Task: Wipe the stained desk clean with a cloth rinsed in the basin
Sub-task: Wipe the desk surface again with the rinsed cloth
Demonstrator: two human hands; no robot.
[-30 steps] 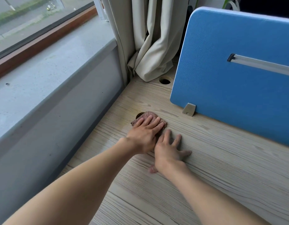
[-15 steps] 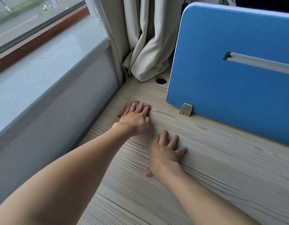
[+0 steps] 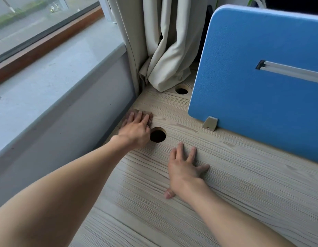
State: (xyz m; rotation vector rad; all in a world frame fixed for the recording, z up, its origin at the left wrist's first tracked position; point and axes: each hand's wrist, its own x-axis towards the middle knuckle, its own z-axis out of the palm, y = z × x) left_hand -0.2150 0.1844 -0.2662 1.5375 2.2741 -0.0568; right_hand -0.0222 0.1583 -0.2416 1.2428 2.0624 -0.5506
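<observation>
My left hand (image 3: 136, 128) lies flat with straight fingers on a brown cloth (image 3: 150, 117), pressing it to the pale wood-grain desk (image 3: 226, 184) close to the desk's left edge by the wall. Most of the cloth is hidden under the hand; only its far edge shows. A faint damp streak runs on the desk to the right of the cloth. My right hand (image 3: 185, 169) rests palm-down on the desk with fingers spread, holding nothing, nearer to me and to the right of the left hand. No basin is in view.
A round cable hole (image 3: 158, 134) sits just right of my left hand; another hole (image 3: 181, 90) lies farther back. A blue partition screen (image 3: 258, 97) on a metal bracket (image 3: 210, 123) stands at the right. Beige curtains (image 3: 165, 50) hang in the corner. A grey windowsill (image 3: 53, 81) runs along the left.
My left hand has slid the cloth away from me and leftward, off the nearer cable hole, which now shows. The right hand has stayed planted on the desk.
</observation>
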